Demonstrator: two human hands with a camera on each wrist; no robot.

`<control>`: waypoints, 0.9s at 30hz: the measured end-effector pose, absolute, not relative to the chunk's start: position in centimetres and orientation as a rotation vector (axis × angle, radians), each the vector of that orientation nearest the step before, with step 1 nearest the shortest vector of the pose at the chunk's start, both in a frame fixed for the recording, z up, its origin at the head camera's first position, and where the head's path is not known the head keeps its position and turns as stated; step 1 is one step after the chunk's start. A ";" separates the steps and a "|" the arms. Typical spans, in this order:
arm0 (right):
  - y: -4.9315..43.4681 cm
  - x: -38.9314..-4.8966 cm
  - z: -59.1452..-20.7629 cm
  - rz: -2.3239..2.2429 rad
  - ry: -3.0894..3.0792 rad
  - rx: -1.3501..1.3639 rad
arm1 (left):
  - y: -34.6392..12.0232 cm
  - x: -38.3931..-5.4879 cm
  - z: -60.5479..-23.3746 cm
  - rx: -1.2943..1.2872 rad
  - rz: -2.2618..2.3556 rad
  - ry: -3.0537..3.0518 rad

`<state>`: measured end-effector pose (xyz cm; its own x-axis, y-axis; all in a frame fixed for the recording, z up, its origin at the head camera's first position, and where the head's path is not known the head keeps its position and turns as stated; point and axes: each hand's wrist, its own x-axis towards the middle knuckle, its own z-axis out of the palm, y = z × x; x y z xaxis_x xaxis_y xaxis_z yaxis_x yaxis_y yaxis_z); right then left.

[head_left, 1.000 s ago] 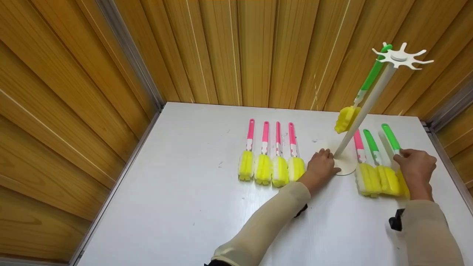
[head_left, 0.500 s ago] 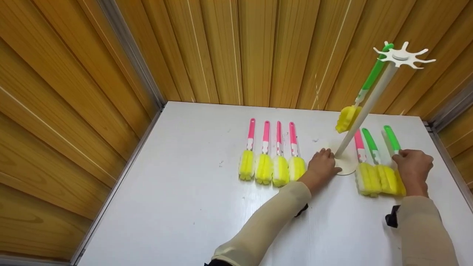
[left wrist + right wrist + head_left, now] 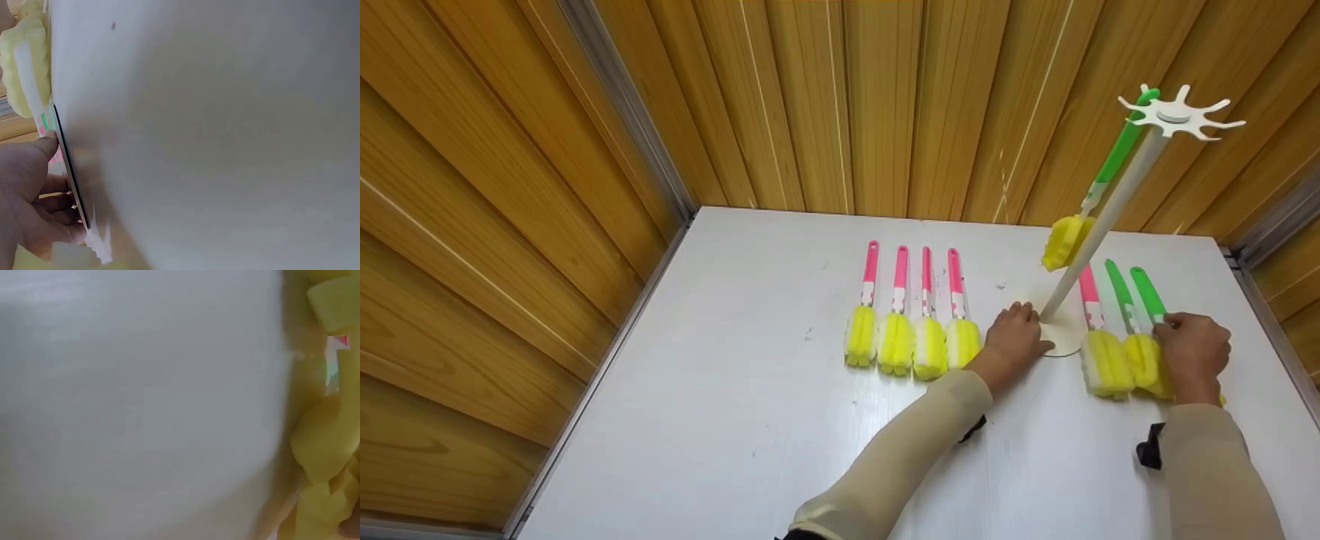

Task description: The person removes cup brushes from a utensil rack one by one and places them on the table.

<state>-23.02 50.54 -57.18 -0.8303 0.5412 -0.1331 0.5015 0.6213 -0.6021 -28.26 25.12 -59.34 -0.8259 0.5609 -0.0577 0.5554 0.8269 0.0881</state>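
Observation:
In the head view my left hand (image 3: 1014, 339) presses on the round base (image 3: 1065, 336) of a white rack, thumb and fingers spread at its edge; the left wrist view shows its fingertips along the base's rim (image 3: 70, 169). My right hand (image 3: 1196, 352) pinches a green-handled sponge bottle brush (image 3: 1147, 289) near its neck, and hides most of its yellow head. Just left of it lie another green-handled brush (image 3: 1144, 358) and a pink-handled one (image 3: 1106, 364). From an arm of the rack's star-shaped top (image 3: 1174, 114) hangs a green-handled brush (image 3: 1119, 154).
Several pink-handled sponge brushes (image 3: 895, 343) lie in a row left of the rack, the rightmost close to my left wrist. The rack's pole (image 3: 1110, 210) leans rightward in this view. A wood-panelled wall (image 3: 877, 105) stands behind the white table (image 3: 697, 390).
My right hand has drawn its green-handled brush leftward, closer to the neighbouring green one, whose handle has swung slightly right. The left hand stays on the base.

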 end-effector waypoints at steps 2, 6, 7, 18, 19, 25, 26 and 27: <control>50.4 -22.8 -57.3 0.989 -2.782 -0.891 | 25.2 -28.2 -59.3 0.892 0.110 2.924; 50.0 -22.8 -57.2 0.992 -2.793 -0.893 | 25.2 -28.3 -59.3 0.894 0.125 2.916; 50.0 -22.8 -57.2 0.986 -2.799 -0.897 | 25.2 -28.4 -59.4 0.900 0.117 2.922; 49.9 -22.9 -57.1 0.935 -2.828 -0.817 | 25.1 -28.4 -59.4 0.924 0.091 2.931; 49.8 -22.9 -57.1 0.922 -2.829 -0.799 | 25.0 -28.3 -59.3 0.926 0.087 2.934; 49.6 -23.0 -56.8 0.853 -2.838 -0.711 | 25.1 -28.3 -59.3 0.911 0.082 2.932; 49.6 -23.0 -56.7 0.846 -2.837 -0.698 | 25.1 -28.3 -59.3 0.906 0.084 2.931; 49.4 -23.0 -56.5 0.838 -2.827 -0.681 | 25.1 -28.3 -59.3 0.900 0.092 2.933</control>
<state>-22.99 49.45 -56.54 -0.8923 0.4511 -0.0167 0.3874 0.7462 -0.5414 -28.33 25.09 -59.29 -0.8255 0.5621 -0.0514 0.5578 0.8263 0.0781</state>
